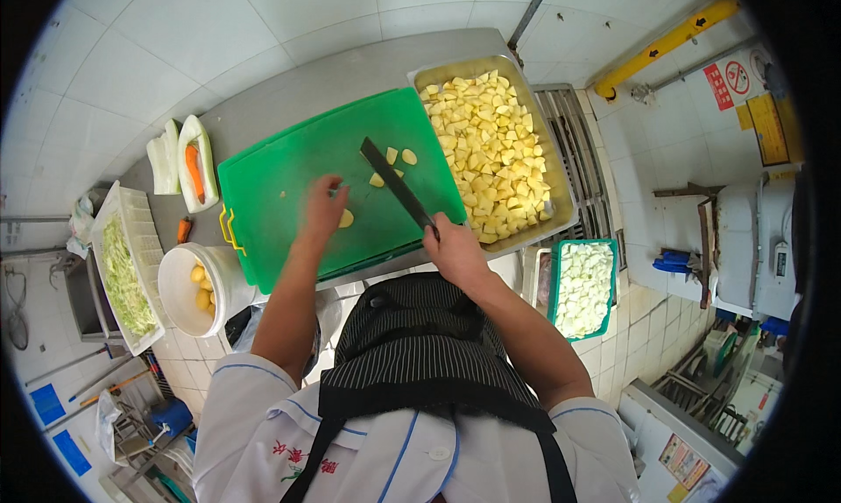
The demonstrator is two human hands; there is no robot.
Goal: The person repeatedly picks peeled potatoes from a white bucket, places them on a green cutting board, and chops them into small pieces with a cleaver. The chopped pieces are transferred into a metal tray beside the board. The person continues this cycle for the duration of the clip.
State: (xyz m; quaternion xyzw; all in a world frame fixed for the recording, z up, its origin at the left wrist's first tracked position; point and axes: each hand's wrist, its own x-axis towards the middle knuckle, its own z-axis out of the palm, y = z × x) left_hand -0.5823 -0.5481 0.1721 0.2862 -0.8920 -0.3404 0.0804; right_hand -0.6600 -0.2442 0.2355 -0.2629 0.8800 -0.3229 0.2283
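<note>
My right hand (pixel 458 250) grips the handle of a cleaver (pixel 397 184), whose dark blade is seen nearly edge-on, slanting up and left over a green cutting board (pixel 276 155). Several cut potato pieces (pixel 409 157) lie on the board around the blade. My left hand (pixel 322 207) is over the middle of the board, blurred, with its fingers curled. Beside its fingers lies a pale potato piece (pixel 346 218); whether the fingers hold anything is unclear. To the right, a metal tray (pixel 565 201) is filled with potato chunks (pixel 489 155).
A white bucket (pixel 223 273) with peeled potatoes (pixel 202 286) stands left of the board, by a white basket (pixel 141 240) of shredded vegetable. Halved gourds (pixel 197 194) and carrots (pixel 184 230) lie behind. At lower right is a green crate (pixel 555 293) of pale cut vegetable.
</note>
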